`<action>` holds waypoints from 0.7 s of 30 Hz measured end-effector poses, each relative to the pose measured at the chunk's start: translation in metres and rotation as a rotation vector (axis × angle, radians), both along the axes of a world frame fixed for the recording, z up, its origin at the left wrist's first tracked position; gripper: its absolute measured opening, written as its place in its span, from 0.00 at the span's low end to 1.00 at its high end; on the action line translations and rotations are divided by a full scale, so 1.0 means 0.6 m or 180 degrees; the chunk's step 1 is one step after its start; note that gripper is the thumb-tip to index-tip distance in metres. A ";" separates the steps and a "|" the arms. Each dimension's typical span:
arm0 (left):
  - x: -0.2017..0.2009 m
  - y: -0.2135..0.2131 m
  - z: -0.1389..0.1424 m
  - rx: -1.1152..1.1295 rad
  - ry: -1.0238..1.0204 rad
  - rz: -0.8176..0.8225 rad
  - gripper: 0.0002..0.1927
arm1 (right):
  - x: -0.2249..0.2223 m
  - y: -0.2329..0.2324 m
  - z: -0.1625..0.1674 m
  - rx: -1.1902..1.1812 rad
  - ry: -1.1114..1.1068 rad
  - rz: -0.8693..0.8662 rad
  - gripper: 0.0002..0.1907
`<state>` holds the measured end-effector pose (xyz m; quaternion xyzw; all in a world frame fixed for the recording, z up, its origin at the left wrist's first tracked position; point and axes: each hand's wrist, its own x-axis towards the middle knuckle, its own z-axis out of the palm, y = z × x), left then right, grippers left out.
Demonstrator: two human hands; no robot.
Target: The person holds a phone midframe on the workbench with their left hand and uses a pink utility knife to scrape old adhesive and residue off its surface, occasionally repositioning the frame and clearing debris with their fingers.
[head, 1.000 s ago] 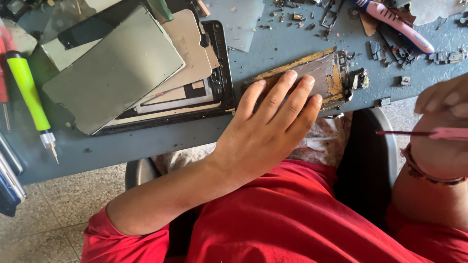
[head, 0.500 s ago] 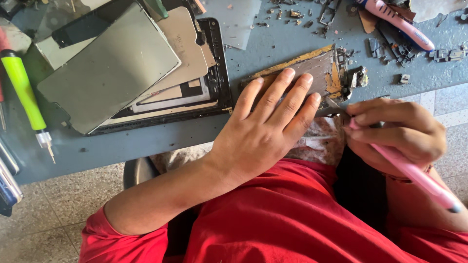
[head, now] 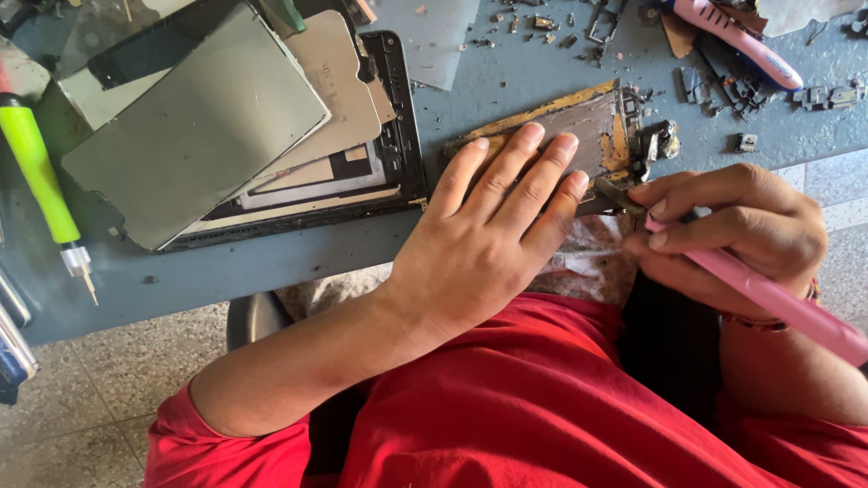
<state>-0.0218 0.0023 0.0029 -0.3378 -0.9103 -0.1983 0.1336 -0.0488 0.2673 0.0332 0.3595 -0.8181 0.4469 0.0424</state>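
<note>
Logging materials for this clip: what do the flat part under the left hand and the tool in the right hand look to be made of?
The flat part looks like thin metal, dull grey with coppery-yellow edges. The tool in the right hand has a smooth, glossy pink handle, probably plastic. The left hand lies flat on the part.

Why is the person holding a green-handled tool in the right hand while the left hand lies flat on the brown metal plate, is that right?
Not quite. The head view shows the right hand gripping a pink-handled tool, not a green one. The green-handled screwdriver lies untouched on the grey-blue table. The left hand does lie flat on the brown metal plate.
</note>
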 end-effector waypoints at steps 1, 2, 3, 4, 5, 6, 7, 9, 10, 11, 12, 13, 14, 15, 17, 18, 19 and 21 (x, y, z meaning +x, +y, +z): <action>0.000 0.001 0.000 0.0011 -0.0001 0.0002 0.17 | 0.002 -0.002 0.002 0.0013 -0.0046 -0.0097 0.13; 0.000 0.002 -0.001 0.0026 -0.0001 0.0001 0.17 | 0.003 -0.004 0.003 0.0030 -0.0092 -0.0195 0.13; 0.000 0.002 -0.001 0.0024 0.0000 -0.0005 0.17 | 0.004 -0.006 0.004 0.0058 -0.0085 -0.0203 0.13; 0.001 0.001 -0.001 0.0017 -0.0002 -0.0010 0.17 | 0.004 -0.007 0.006 0.0082 -0.0080 -0.0210 0.13; 0.001 0.000 -0.001 0.0008 -0.0001 -0.0014 0.18 | 0.004 -0.010 0.007 0.0104 -0.0073 -0.0216 0.13; 0.000 0.001 -0.001 0.0017 -0.0001 -0.0014 0.18 | 0.004 -0.011 0.007 0.0144 -0.0016 -0.0231 0.13; 0.000 0.001 -0.001 0.0029 -0.0003 -0.0013 0.17 | 0.004 -0.013 0.007 0.0186 0.0040 -0.0245 0.13; -0.001 0.001 0.000 0.0033 0.0004 -0.0017 0.17 | 0.003 -0.014 0.008 0.0244 0.0090 -0.0256 0.13; -0.001 0.001 0.000 0.0025 0.0009 -0.0022 0.17 | 0.003 -0.014 0.008 0.0261 0.0080 -0.0251 0.13; -0.001 0.001 0.001 0.0018 0.0016 -0.0028 0.18 | 0.002 -0.014 0.007 0.0278 0.0071 -0.0248 0.13; -0.001 0.001 0.001 0.0017 0.0023 -0.0030 0.18 | 0.003 -0.014 0.007 0.0275 0.0053 -0.0272 0.13; -0.002 0.001 0.001 0.0013 0.0031 -0.0031 0.18 | 0.003 -0.014 0.006 0.0269 0.0036 -0.0295 0.13; -0.002 0.001 0.001 0.0009 0.0036 -0.0031 0.18 | 0.004 -0.014 0.005 0.0263 0.0016 -0.0317 0.13; -0.002 0.000 0.001 0.0031 0.0031 -0.0030 0.18 | 0.004 -0.013 0.004 0.0265 0.0038 -0.0323 0.13; -0.001 0.000 0.001 0.0083 0.0017 -0.0033 0.17 | 0.004 -0.013 0.002 0.0276 0.0078 -0.0339 0.13; -0.001 0.000 0.000 0.0083 0.0026 -0.0023 0.17 | 0.004 -0.013 0.001 0.0276 0.0110 -0.0329 0.13; -0.001 0.001 0.000 0.0078 0.0033 -0.0012 0.17 | 0.003 -0.013 0.000 0.0271 0.0141 -0.0319 0.13; 0.000 0.001 0.000 0.0088 0.0030 0.0008 0.16 | -0.001 -0.012 -0.002 0.0204 0.0141 -0.0282 0.14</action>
